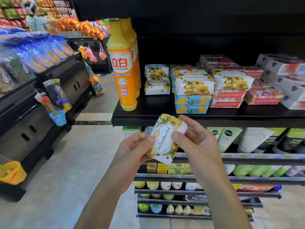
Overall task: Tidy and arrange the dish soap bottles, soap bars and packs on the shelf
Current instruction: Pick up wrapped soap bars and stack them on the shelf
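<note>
With both our left hand and right hand pinching the yellow-flowered soap bar below the shelf, we should square it, label forward, onto the matching stack.

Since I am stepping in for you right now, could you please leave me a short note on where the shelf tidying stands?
Left hand and right hand both grip one yellow-flower soap bar, held just in front of the shelf.
Done: dish soap bottles stand upright in a row at the shelf's left end, with a matching stack of bars beside them.
Left: place the held bar, probably on the matching stack. Then sort the mixed stack and square up the red packs and white boxes.
</note>
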`<action>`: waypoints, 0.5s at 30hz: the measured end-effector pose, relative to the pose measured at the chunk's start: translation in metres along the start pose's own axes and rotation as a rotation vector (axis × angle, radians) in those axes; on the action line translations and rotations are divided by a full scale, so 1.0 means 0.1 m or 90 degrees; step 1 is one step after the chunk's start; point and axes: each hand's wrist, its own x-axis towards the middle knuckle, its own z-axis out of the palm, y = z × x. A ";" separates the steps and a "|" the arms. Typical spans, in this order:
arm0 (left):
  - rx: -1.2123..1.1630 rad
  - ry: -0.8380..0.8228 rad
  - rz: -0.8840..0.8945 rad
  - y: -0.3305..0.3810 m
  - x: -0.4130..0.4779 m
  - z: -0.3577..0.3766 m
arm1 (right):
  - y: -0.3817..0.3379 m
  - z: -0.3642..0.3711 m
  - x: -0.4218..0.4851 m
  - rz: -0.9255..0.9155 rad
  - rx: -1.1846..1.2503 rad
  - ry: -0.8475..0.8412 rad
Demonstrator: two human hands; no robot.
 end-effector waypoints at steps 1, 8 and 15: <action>0.008 0.002 -0.002 0.00 -0.01 0.01 | -0.01 0.00 0.00 -0.001 0.006 -0.001; -0.021 0.042 -0.005 0.00 0.00 0.13 | 0.05 -0.02 -0.05 0.006 -0.017 0.009; 0.066 0.016 -0.038 -0.04 0.14 0.20 | 0.06 -0.12 -0.13 0.044 -0.021 0.096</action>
